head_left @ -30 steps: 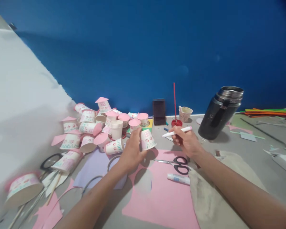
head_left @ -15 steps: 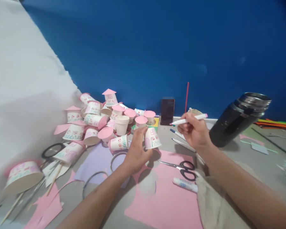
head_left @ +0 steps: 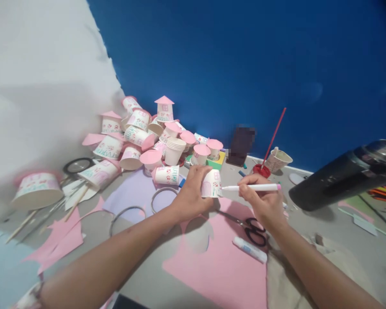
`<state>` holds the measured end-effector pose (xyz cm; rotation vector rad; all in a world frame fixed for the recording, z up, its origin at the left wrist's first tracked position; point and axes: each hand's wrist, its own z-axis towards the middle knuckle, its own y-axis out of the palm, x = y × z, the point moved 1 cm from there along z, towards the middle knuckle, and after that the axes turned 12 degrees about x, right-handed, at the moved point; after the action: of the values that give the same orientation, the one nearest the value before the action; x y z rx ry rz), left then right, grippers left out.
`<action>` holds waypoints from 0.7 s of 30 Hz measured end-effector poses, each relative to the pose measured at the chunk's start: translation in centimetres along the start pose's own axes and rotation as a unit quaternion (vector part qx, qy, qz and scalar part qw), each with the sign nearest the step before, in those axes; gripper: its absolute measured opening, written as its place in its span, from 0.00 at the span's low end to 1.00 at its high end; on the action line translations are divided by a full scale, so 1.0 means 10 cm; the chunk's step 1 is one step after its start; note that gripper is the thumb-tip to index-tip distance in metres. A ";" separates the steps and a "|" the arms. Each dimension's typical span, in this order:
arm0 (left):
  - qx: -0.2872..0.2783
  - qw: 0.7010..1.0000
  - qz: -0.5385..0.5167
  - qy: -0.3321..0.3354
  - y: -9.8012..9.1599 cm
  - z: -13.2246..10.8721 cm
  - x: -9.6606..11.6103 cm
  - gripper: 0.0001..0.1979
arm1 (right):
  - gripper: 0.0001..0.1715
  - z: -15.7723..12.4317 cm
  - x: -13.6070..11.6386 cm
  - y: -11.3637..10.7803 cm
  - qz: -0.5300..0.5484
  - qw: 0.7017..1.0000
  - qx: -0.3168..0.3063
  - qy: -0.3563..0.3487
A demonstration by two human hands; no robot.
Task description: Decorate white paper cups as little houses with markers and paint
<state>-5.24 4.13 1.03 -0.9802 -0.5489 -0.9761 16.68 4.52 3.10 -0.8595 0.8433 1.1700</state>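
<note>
My left hand (head_left: 193,191) grips a small white paper cup (head_left: 212,183), upside down, with a window, door, red marks and green strokes drawn on it. In my right hand (head_left: 263,199) is a white marker (head_left: 254,188) with a pink end, its tip at the cup's right side. Below them lie black-handled scissors (head_left: 255,231), a glue stick (head_left: 250,249) and pink paper (head_left: 225,270) with rounded cutouts. Behind my left hand, decorated cups with pink cone roofs (head_left: 164,101) are piled up, beside a stack of plain cups (head_left: 175,151).
A dark bottle (head_left: 337,176) stands at the right. A phone (head_left: 241,146) leans on the blue wall near a patterned cup (head_left: 278,160) and a red stick (head_left: 274,135). Purple paper (head_left: 125,197), hoops (head_left: 127,209) and black tape (head_left: 78,165) lie left.
The marker has come down and left, and its tip now meets the cup. The cup is turned more upright in my left hand. The whole view has tilted and shifted.
</note>
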 end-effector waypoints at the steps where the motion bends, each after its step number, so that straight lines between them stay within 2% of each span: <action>1: 0.005 1.000 -0.002 0.001 0.00 0.00 -0.01 0.37 | 0.12 -0.03 -0.01 0.01 -0.024 0.999 -0.006 -0.024; 6: 0.013 1.000 0.000 0.001 0.04 -0.02 -0.07 0.36 | 0.09 -0.08 -0.03 0.05 -0.079 0.992 -0.026 -0.095; 13: 0.000 1.000 0.000 -0.007 0.05 -0.02 -0.08 0.36 | 0.11 -0.10 -0.07 0.08 -0.084 0.991 -0.048 -0.092; 21: -0.011 1.000 -0.012 -0.023 0.04 -0.02 -0.04 0.36 | 0.09 -0.11 -0.09 0.10 -0.078 0.990 -0.060 -0.103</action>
<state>-5.08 4.22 0.42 -1.0208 -0.5909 -0.9849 15.37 3.29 3.32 -0.8693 0.5326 1.1580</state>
